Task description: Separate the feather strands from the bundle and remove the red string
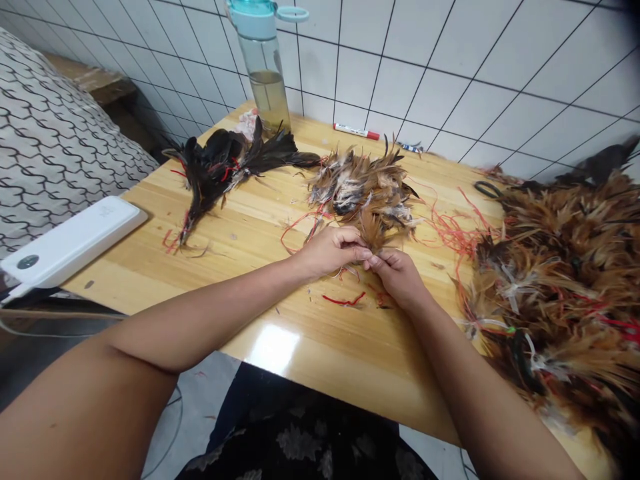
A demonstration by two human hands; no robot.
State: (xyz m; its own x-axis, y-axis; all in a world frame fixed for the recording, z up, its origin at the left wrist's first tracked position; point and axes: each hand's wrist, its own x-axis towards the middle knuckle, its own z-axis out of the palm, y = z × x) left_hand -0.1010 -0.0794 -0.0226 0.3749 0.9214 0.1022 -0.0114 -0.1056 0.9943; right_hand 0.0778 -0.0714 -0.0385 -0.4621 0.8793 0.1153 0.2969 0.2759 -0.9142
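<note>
Our left hand (333, 252) and right hand (397, 277) both pinch a small bunch of soft brown feathers (373, 235); we must hold tight.

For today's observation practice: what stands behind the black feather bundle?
A clear water bottle, teal lid, partly filled with yellowish liquid. The black feather bundle covers its base.

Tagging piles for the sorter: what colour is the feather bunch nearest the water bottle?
Feather bunch is black, with red thread; head view.
</note>
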